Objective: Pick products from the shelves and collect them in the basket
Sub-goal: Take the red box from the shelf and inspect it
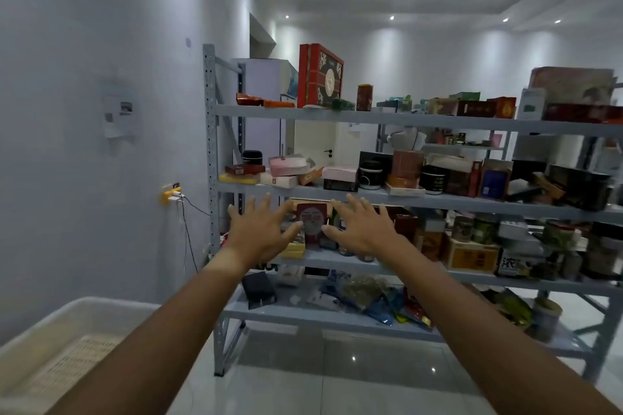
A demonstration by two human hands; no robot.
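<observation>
A grey metal shelving unit (371,118) stands ahead, its several levels packed with boxes, jars and packets. My left hand (261,229) and my right hand (362,229) reach out side by side with fingers spread, both empty, in front of the third level. Between them stands a dark red box with a pale face design (312,221). Neither hand touches it as far as I can tell. A white plastic basket (47,323) sits at the lower left, close to me; its perforated bottom shows.
A large red gift box (320,76) stands on the top level. Pink and black boxes (338,173) crowd the second level, packets (364,293) lie on the lowest. A white wall with a yellow socket (170,194) and cable is at left. Glossy tiled floor (337,381) lies below.
</observation>
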